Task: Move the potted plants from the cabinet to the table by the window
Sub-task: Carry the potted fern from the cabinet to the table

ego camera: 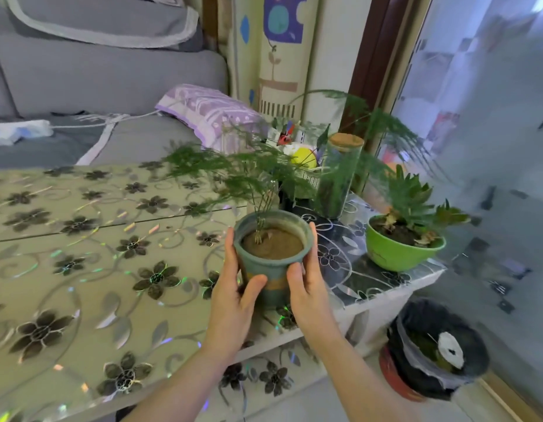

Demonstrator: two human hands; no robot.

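A grey-green ceramic pot (271, 271) with brown soil and a feathery fern (233, 172) is gripped from both sides. My left hand (233, 287) wraps its left wall, and my right hand (306, 281) wraps its right wall. The pot is over the near right part of the table (81, 269), which has a flower-patterned cover and stands by the window (477, 117). A green bowl-shaped pot (395, 254) with a spiky plant stands on the table's right end.
A tall glass jar (337, 181) with a cork lid and a basket of small items (300, 159) stand at the table's back right. On the floor below right is a bin (434, 348) lined with a black bag. Behind the table is a grey sofa (112, 80).
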